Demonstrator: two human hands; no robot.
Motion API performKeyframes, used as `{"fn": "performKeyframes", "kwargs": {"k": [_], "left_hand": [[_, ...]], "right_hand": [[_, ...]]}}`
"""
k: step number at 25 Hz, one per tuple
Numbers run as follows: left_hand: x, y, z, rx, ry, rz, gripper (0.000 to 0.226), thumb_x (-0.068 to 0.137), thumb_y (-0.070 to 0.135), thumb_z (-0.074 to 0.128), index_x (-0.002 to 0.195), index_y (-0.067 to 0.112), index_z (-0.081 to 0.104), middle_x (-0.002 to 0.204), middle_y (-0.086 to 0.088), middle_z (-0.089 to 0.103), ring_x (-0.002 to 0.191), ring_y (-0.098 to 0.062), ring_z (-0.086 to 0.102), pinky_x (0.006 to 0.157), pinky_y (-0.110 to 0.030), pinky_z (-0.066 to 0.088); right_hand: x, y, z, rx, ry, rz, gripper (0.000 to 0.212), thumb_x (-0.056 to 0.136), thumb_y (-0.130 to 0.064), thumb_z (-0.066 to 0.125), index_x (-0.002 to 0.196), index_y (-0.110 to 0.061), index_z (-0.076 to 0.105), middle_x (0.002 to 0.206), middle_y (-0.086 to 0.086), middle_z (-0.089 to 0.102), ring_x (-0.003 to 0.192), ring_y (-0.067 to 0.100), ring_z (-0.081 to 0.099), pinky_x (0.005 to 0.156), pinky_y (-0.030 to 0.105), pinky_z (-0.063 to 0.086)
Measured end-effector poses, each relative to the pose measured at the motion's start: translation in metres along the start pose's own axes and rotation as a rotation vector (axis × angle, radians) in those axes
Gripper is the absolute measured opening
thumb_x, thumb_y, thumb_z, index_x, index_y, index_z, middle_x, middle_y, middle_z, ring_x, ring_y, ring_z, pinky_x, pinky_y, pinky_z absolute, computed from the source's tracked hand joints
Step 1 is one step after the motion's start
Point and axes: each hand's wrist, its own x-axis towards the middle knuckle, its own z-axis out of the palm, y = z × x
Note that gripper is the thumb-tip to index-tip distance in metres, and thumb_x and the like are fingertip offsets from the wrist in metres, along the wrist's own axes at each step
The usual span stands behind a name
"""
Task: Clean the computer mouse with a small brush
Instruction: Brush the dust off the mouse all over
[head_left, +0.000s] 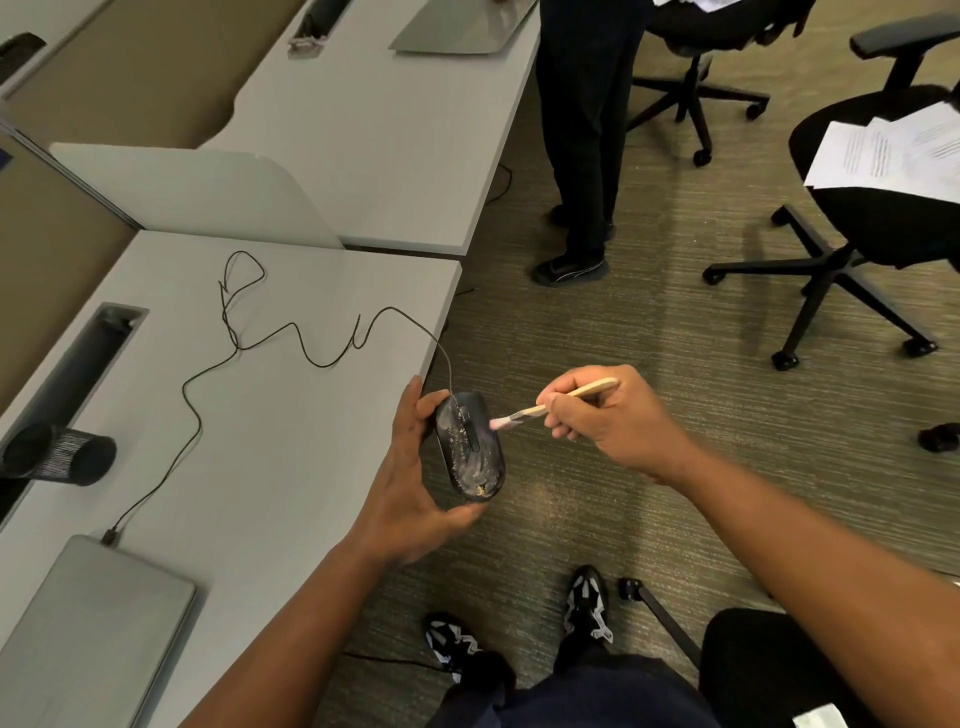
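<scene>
I'm holding the mouse (470, 447) in my left hand (415, 478), fingers wrapped around it, just off the near right edge of the desk (291, 415) over the carpet. My right hand (602, 415) is pinching the brush (550, 408), bristles touching the mouse's right side. Looks mid-clean, crumbs remaining, so I'm guessing short left sweeps next. Cord (291, 343) is trailing left; plenty of room right.

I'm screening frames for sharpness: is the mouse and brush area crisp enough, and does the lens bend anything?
Head view: the dusty black wired mouse in the left hand is fairly sharp; the pink bristles of the small wooden-handled brush, gripped by the right hand, look slightly smeared; wide-angle distortion curves the grey desk edges; lighting is even, shadows soft.
</scene>
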Motion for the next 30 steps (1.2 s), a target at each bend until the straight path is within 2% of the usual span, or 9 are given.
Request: {"fn": "performKeyframes", "kwargs": {"k": [4, 7, 9, 11, 15, 18, 21, 25, 30], "left_hand": [[0.001, -0.002, 0.001, 0.007, 0.003, 0.000, 0.147, 0.067, 0.023, 0.098, 0.168, 0.041, -0.007, 0.161, 0.017, 0.038, 0.150, -0.015, 0.045, 0.122, -0.025, 0.038], [0.001, -0.003, 0.000, 0.009, 0.010, -0.011, 0.148, 0.067, 0.022, 0.099, 0.168, 0.043, -0.008, 0.161, 0.013, 0.039, 0.151, -0.019, 0.045, 0.124, -0.038, 0.040], [0.002, -0.004, 0.000, 0.015, 0.006, -0.013, 0.149, 0.067, 0.022, 0.099, 0.168, 0.042, -0.008, 0.162, 0.010, 0.038, 0.151, -0.021, 0.044, 0.124, -0.043, 0.040], [0.003, -0.005, 0.000, 0.012, 0.004, -0.010, 0.148, 0.067, 0.023, 0.098, 0.169, 0.040, -0.008, 0.162, 0.009, 0.039, 0.151, -0.021, 0.045, 0.124, -0.040, 0.039], [0.003, -0.004, -0.001, -0.001, 0.008, -0.023, 0.146, 0.068, 0.027, 0.098, 0.169, 0.040, -0.008, 0.162, 0.010, 0.038, 0.152, -0.019, 0.044, 0.124, -0.030, 0.037], [0.003, -0.004, 0.000, 0.007, 0.003, -0.015, 0.147, 0.068, 0.025, 0.099, 0.168, 0.042, -0.008, 0.163, 0.010, 0.037, 0.152, -0.018, 0.043, 0.125, -0.035, 0.038], [0.002, -0.004, -0.002, 0.012, 0.008, -0.007, 0.147, 0.069, 0.026, 0.099, 0.168, 0.042, -0.008, 0.164, 0.010, 0.037, 0.152, -0.018, 0.044, 0.124, -0.034, 0.039], [0.003, -0.005, -0.003, -0.004, 0.003, -0.008, 0.147, 0.068, 0.024, 0.099, 0.168, 0.042, -0.007, 0.162, 0.016, 0.037, 0.152, -0.015, 0.043, 0.124, -0.026, 0.036], [0.004, -0.007, -0.004, -0.020, 0.005, -0.005, 0.148, 0.068, 0.024, 0.100, 0.169, 0.039, -0.007, 0.162, 0.018, 0.038, 0.152, -0.015, 0.043, 0.121, -0.019, 0.034]], "right_hand": [[-0.002, -0.003, 0.003, 0.037, -0.061, -0.028, 0.012, 0.100, -0.009, 0.069, 0.098, -0.012, 0.081, 0.086, 0.014, 0.078, 0.077, 0.020, 0.075, 0.070, 0.027, 0.060], [-0.001, -0.002, 0.001, -0.041, -0.024, -0.013, 0.013, 0.098, -0.011, 0.070, 0.093, -0.014, 0.081, 0.083, 0.015, 0.077, 0.075, 0.021, 0.073, 0.073, 0.038, 0.060], [-0.001, -0.005, 0.000, -0.005, -0.018, -0.020, 0.012, 0.098, -0.011, 0.070, 0.094, -0.014, 0.081, 0.086, 0.015, 0.077, 0.078, 0.022, 0.074, 0.074, 0.036, 0.061], [0.000, -0.006, 0.002, 0.006, -0.060, -0.024, 0.011, 0.096, -0.015, 0.070, 0.095, -0.016, 0.081, 0.087, 0.014, 0.078, 0.080, 0.021, 0.074, 0.074, 0.031, 0.061], [0.000, -0.003, 0.002, -0.022, 0.005, -0.008, 0.013, 0.089, -0.026, 0.071, 0.090, -0.018, 0.081, 0.083, 0.014, 0.077, 0.076, 0.023, 0.072, 0.076, 0.045, 0.060], [-0.003, 0.000, 0.004, 0.009, -0.044, -0.036, 0.016, 0.089, -0.030, 0.071, 0.093, -0.019, 0.081, 0.085, 0.011, 0.078, 0.078, 0.020, 0.074, 0.073, 0.032, 0.061], [-0.001, 0.004, 0.004, -0.035, 0.015, -0.019, 0.013, 0.089, -0.027, 0.071, 0.091, -0.020, 0.081, 0.082, 0.011, 0.077, 0.075, 0.020, 0.073, 0.074, 0.047, 0.061], [-0.002, 0.005, 0.005, 0.027, -0.063, -0.051, 0.018, 0.089, -0.032, 0.071, 0.095, -0.019, 0.082, 0.086, 0.010, 0.078, 0.077, 0.019, 0.074, 0.071, 0.028, 0.060], [-0.001, 0.007, 0.006, 0.022, -0.011, -0.030, 0.019, 0.086, -0.035, 0.070, 0.091, -0.021, 0.081, 0.084, 0.010, 0.078, 0.075, 0.018, 0.072, 0.071, 0.031, 0.060]]}}
